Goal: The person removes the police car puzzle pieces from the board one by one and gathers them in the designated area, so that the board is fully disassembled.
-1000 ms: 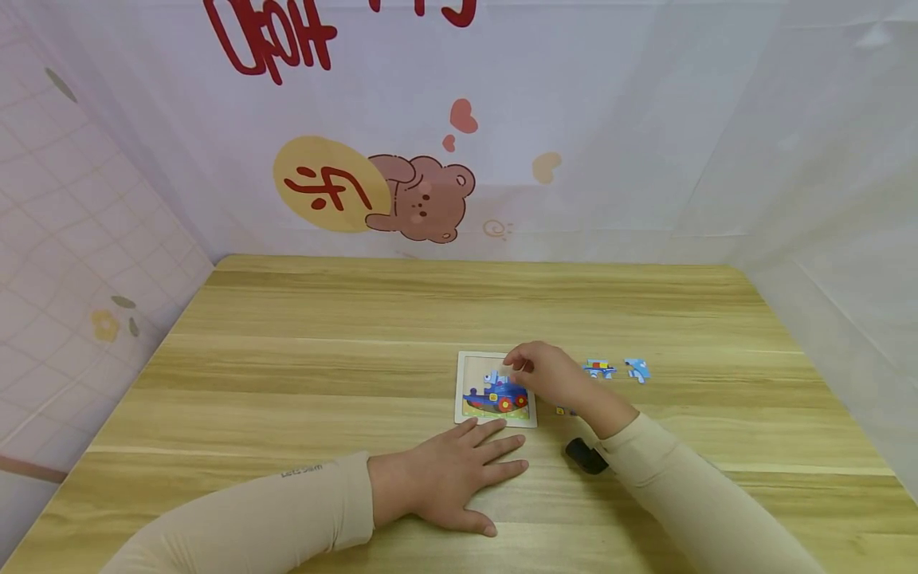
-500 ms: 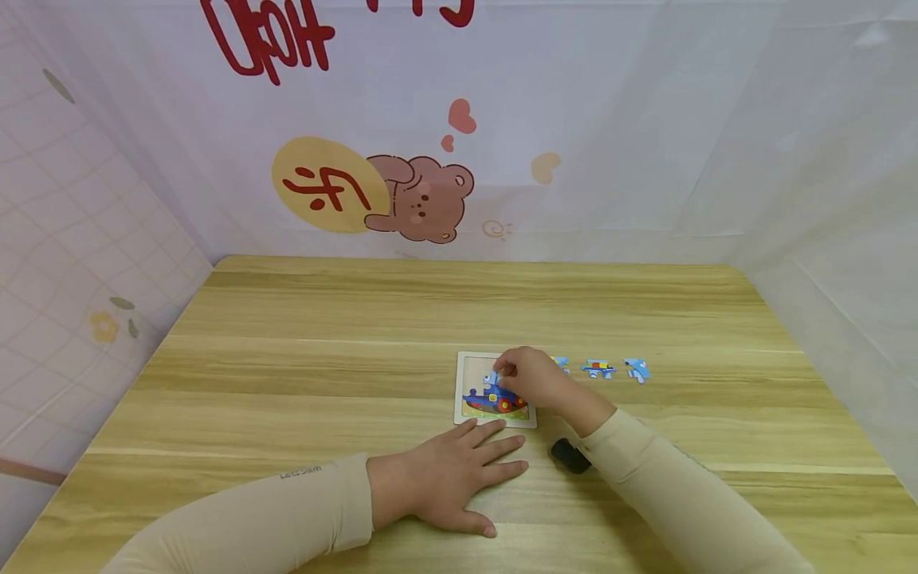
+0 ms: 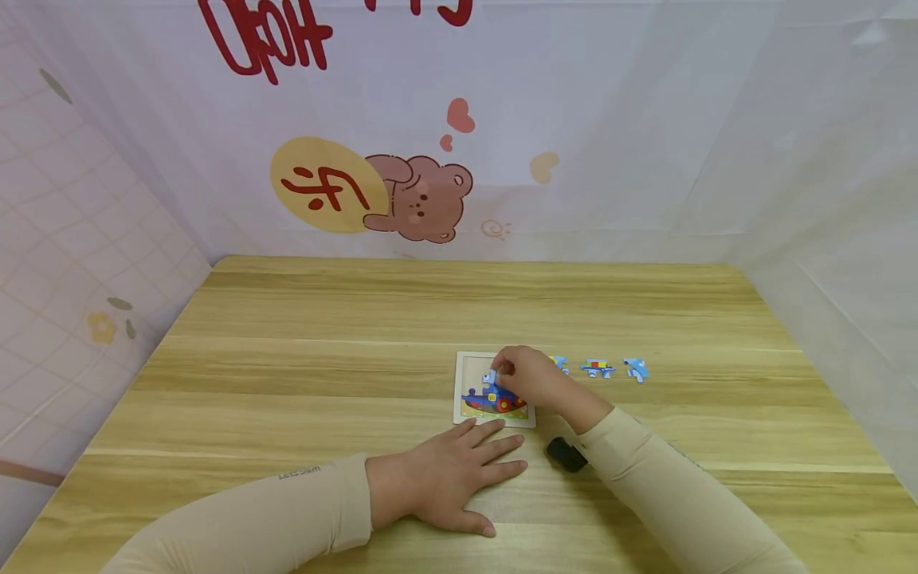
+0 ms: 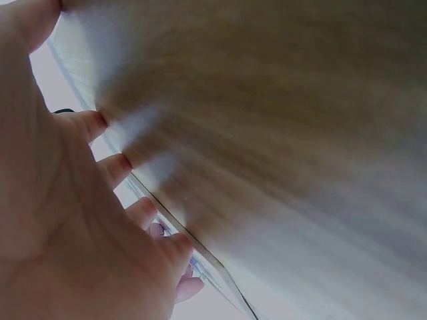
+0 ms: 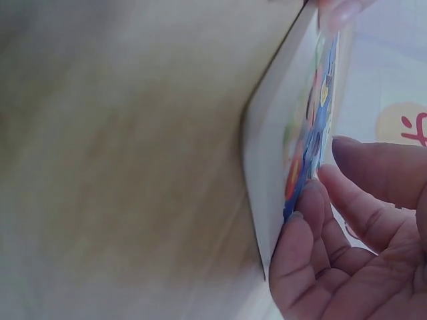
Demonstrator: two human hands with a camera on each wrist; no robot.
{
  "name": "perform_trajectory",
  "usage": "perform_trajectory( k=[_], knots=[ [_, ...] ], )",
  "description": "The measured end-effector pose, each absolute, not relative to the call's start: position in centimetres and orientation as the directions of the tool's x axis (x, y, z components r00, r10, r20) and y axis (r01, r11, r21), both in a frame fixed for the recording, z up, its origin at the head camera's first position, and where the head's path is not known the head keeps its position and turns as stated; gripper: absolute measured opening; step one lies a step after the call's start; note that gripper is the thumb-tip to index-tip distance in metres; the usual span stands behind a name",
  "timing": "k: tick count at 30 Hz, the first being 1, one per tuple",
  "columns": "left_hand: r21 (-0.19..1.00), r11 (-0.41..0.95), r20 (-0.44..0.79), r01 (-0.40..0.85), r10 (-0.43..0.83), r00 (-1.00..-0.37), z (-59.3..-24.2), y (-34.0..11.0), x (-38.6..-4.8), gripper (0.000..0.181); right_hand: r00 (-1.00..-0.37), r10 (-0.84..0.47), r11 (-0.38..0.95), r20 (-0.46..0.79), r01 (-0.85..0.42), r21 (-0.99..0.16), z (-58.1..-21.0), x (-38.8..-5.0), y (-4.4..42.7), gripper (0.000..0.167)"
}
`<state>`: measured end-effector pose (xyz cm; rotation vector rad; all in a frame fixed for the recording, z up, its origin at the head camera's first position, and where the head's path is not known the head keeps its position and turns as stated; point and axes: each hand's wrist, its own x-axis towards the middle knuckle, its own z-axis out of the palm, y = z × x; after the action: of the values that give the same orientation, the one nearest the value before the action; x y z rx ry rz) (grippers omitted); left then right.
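Observation:
A square puzzle board (image 3: 459,399) with a pale frame lies on the table, showing a blue vehicle with red wheels. Over its right part, the right hand (image 3: 541,379) has thumb and fingers drawn together at a puzzle piece, mostly hidden by the fingertips. The right wrist view shows the right hand (image 5: 360,227) with its thumb and index tips close to the picture's surface and the other fingers curled at the board's edge. Palm down, the left hand (image 3: 455,481) lies with fingers spread, tips at the frame's near edge; in the left wrist view the left hand (image 4: 87,200) touches that edge.
Right of the board lie loose pieces: one partly behind the right hand (image 3: 561,364), one with red and yellow (image 3: 598,367), and a light blue one (image 3: 636,368). A black object (image 3: 566,454) is by the right sleeve. A white curtain (image 3: 610,96) stands behind the table.
The right hand has moved slightly left over the board, uncovering a loose piece at its right and covering pieces nearer the board. The left hand stays in place.

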<state>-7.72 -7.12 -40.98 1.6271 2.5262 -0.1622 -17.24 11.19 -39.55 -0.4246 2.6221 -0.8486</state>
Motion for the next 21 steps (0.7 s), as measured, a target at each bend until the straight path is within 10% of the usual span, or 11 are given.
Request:
perform_trajectory(
  k=[21],
  knots=[
    [-0.018,0.413,-0.171,0.911,0.896,-0.410,-41.05,-7.12,-7.66,0.076,-0.893,-0.389,0.688,-0.226,-0.119,-0.715,-39.31,-17.04,11.36,0.008]
  ],
)
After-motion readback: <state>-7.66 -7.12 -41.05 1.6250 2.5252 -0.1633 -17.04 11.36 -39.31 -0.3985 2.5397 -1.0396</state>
